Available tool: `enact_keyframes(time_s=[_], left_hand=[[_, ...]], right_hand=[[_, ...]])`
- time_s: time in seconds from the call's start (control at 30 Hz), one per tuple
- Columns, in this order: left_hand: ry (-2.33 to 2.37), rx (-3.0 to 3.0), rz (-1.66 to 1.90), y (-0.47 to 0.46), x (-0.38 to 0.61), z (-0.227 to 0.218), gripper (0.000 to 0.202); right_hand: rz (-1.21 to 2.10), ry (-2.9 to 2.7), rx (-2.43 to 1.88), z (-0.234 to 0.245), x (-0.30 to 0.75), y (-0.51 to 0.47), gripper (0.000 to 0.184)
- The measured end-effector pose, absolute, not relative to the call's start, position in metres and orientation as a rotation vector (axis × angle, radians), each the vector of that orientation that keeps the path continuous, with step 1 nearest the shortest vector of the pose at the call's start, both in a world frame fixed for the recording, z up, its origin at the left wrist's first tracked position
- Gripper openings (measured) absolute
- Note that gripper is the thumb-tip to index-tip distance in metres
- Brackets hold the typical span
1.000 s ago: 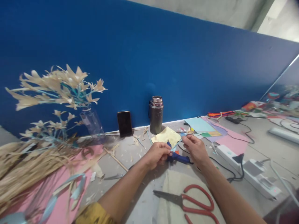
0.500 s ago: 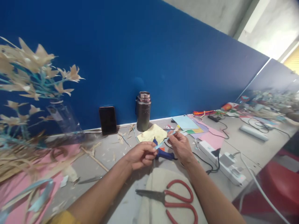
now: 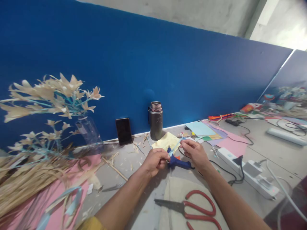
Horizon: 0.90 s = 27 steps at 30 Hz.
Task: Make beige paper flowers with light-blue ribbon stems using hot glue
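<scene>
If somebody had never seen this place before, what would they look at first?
Probably the big blue wall across the back, with pale flowers fanning out in front of it on the left. Next might come the red-handled scissors, lying at the bottom of the picture. Just above them, in the middle, the left hand and right hand hold a light-blue strip between them.

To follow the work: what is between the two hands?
In the head view: a light-blue strip, held from left hand to right hand, and a blue glue gun on the table.
</scene>
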State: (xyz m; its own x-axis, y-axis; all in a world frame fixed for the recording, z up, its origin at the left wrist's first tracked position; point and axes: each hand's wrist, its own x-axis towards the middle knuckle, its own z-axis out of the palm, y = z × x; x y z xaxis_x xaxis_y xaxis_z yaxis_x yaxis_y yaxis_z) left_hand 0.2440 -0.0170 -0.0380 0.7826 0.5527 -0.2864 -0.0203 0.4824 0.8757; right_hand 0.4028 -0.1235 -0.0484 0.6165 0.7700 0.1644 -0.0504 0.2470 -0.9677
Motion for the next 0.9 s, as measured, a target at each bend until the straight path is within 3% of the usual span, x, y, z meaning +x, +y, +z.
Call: enact_keyframes(time_s=[0.3,0.57,0.9], left_hand=[[0.709,1.271,0.583,-0.029,0.251,-0.042,0.012],[0.399,0.947,0.228,-0.021,0.241,-0.038,0.035],[0.294,0.887,0.184,-0.024,0.238,-0.035,0.024]], right_hand=[[0.762,-0.674,-1.251,-0.058,0.394,-0.118,0.044],[0.734,-0.721,-1.109,-0.063,0.400,-0.120,0.034],[0.806,-0.740,-0.930,-0.058,0.392,-0.125,0.024]])
